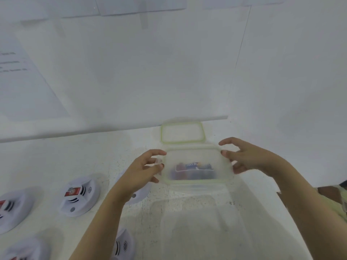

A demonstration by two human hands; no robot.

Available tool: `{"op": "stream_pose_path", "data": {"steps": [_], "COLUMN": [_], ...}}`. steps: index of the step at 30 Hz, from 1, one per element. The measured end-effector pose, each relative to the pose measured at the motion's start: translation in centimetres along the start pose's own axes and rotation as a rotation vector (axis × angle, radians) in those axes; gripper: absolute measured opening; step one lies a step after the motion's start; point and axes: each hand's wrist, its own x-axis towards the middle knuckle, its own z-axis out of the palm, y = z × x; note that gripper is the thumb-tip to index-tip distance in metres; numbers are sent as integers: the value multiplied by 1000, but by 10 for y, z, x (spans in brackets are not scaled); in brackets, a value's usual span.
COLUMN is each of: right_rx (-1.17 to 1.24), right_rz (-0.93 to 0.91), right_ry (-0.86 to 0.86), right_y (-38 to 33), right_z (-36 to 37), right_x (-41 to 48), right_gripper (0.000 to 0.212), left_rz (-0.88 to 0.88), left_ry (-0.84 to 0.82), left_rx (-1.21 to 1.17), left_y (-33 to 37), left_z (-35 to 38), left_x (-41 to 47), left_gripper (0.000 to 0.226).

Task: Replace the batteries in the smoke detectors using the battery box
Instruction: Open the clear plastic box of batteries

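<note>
The battery box (195, 167) is a clear plastic container with a green-sealed lid, and coloured batteries show blurred through it. My left hand (144, 170) grips its left edge with curled fingers at the side latch. My right hand (244, 158) grips the right edge, thumb on the lid corner. The box is held above the far end of a large clear tub (197, 228). Several white round smoke detectors lie on the table to the left: one (78, 196) has a red label, and another (136, 194) is partly hidden by my left forearm.
A second green-rimmed lid or container (182, 132) lies just behind the box by the wall ledge. More smoke detectors sit at the far left (11, 209) and the bottom edge (122, 244). A printed sheet (22, 76) hangs on the white wall at left.
</note>
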Motion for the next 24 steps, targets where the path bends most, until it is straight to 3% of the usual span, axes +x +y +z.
{"op": "stream_pose_path", "data": {"steps": [4, 7, 10, 12, 15, 19, 22, 24], "right_rx": [142, 218, 208, 256, 314, 335, 281, 255], "right_rz": [-116, -214, -321, -408, -489, -353, -192, -90], "right_ry": [-138, -187, -86, 30, 194, 464, 429, 344], "right_y": [17, 22, 17, 6, -14, -35, -40, -37], "right_z": [-10, -14, -11, -10, -9, -13, -14, -11], "right_x": [-20, -27, -25, -25, -12, 35, 73, 90], "right_gripper": [52, 60, 48, 29, 18, 26, 40, 34], "left_rz": [60, 163, 226, 263, 301, 269, 138, 32], "left_ry": [71, 62, 128, 216, 377, 492, 510, 500], "left_rx": [-62, -150, -209, -219, -211, -161, -169, -173], "left_y": [-3, -5, 2, 11, 28, 45, 45, 37], "left_z": [-9, -15, -18, -18, -19, -17, -16, -16], "left_x": [-9, -14, -12, -7, 11, 53, 86, 103], "left_gripper": [46, 41, 35, 31, 19, 11, 21, 26]}}
